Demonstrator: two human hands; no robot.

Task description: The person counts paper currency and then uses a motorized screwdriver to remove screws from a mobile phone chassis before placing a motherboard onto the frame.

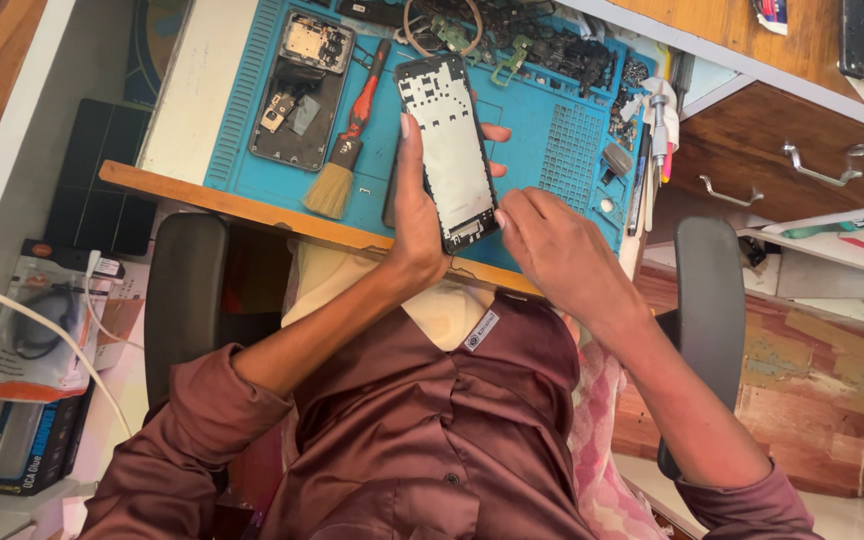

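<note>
My left hand (414, 215) grips a phone frame (449, 150), a long black-edged panel with a pale grey inner face, held upright over the blue work mat (542, 135). Its thumb lies along the panel's left edge and the fingers wrap behind. My right hand (552, 245) is at the panel's lower right corner, with a fingertip touching the edge there. Nothing else is in that hand that I can see. Both arms wear maroon sleeves.
An opened phone body (297, 95) lies at the mat's left. Beside it rests a red-handled brush (344, 150). Small parts and tools (537, 45) crowd the mat's far side. A wooden drawer (802, 160) stands open at right. Chair armrests (184, 300) flank me.
</note>
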